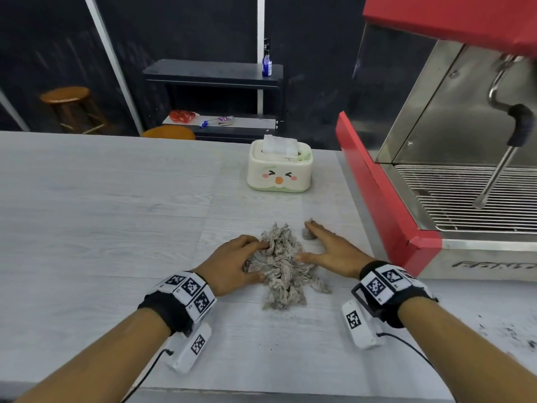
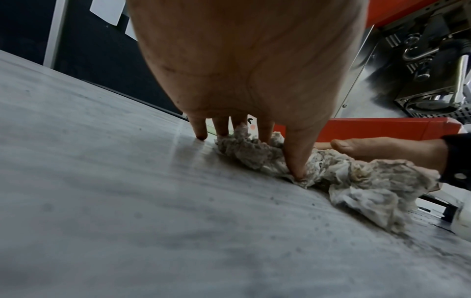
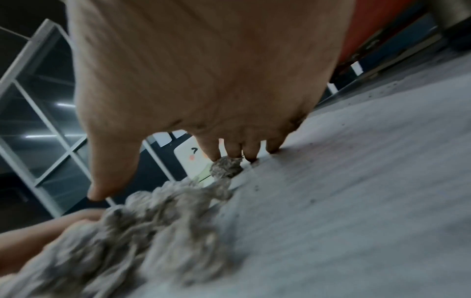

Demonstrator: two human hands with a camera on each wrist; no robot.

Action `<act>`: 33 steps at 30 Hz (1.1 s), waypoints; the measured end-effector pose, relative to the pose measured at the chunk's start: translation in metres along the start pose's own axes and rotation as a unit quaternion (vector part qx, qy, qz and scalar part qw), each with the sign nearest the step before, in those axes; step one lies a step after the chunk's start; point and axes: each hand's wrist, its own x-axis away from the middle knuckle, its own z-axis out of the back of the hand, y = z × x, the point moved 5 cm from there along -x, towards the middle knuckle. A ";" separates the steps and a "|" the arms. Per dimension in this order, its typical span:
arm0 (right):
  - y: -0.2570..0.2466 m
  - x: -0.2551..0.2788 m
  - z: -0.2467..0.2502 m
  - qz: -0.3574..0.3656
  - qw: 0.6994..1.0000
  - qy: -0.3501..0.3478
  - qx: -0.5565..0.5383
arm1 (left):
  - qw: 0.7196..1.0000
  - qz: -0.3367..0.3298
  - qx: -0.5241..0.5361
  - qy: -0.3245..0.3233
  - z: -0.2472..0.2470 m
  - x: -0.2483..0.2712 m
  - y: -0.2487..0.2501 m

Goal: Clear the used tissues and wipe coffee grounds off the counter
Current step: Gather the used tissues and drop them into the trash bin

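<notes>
A heap of crumpled grey used tissues (image 1: pixel 282 269) lies on the pale wood-grain counter (image 1: pixel 101 213). My left hand (image 1: pixel 255 260) presses on the heap's left side; in the left wrist view its thumb (image 2: pixel 297 161) and fingers push straight down into the tissues (image 2: pixel 356 177). My right hand (image 1: pixel 308 242) lies flat on the counter at the heap's right side, fingers stretched forward. Its fingertips (image 3: pixel 229 151) touch a small separate tissue wad (image 1: pixel 307 234) (image 3: pixel 225 166) just beyond the heap (image 3: pixel 142 231). Dark coffee grounds (image 1: pixel 511 333) speckle the counter at the lower right.
A cream tissue box with a cartoon face (image 1: pixel 279 170) stands behind the heap. A red and steel espresso machine (image 1: pixel 406 216) fills the right side, its steam wand (image 1: pixel 494 175) hanging over the drip grate. Beyond the counter stand stools and a dark shelf.
</notes>
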 end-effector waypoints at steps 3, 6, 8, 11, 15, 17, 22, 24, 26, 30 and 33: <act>-0.011 0.002 -0.013 0.028 0.999 -0.029 0.021 | 1.000 0.004 0.009 0.000 0.000 -0.001 0.000; -0.023 0.003 -0.028 0.080 0.996 -0.029 0.030 | 0.999 0.010 0.034 -0.001 -0.001 0.001 -0.001; -0.025 0.002 -0.038 0.111 0.993 -0.022 0.038 | 0.998 0.002 0.063 -0.008 -0.003 0.002 0.001; -0.018 -0.001 -0.050 0.121 0.985 -0.030 0.120 | 0.994 -0.013 0.100 -0.037 -0.006 0.004 0.008; -0.021 0.001 -0.053 0.123 0.985 -0.030 0.120 | 0.990 -0.036 0.120 -0.066 -0.012 0.008 0.016; -0.025 0.003 -0.056 0.127 0.986 -0.030 0.099 | 0.992 -0.045 0.093 -0.066 -0.015 0.007 0.019; -0.030 0.011 -0.048 0.105 0.994 -0.021 0.022 | 0.996 -0.051 -0.024 -0.063 -0.023 0.000 0.017; -0.031 0.020 -0.037 0.089 0.996 -0.010 -0.020 | 0.996 -0.055 -0.043 -0.050 -0.022 0.000 0.018; -0.030 0.029 -0.028 0.080 0.997 -0.004 -0.016 | 0.996 -0.060 -0.049 -0.042 -0.021 0.000 0.018; -0.015 0.044 -0.025 0.066 0.996 -0.032 0.047 | 0.996 -0.053 -0.036 -0.057 -0.021 0.001 0.018; -0.004 0.047 -0.033 0.063 0.992 -0.061 0.096 | 0.996 -0.049 -0.028 -0.070 -0.020 0.002 0.019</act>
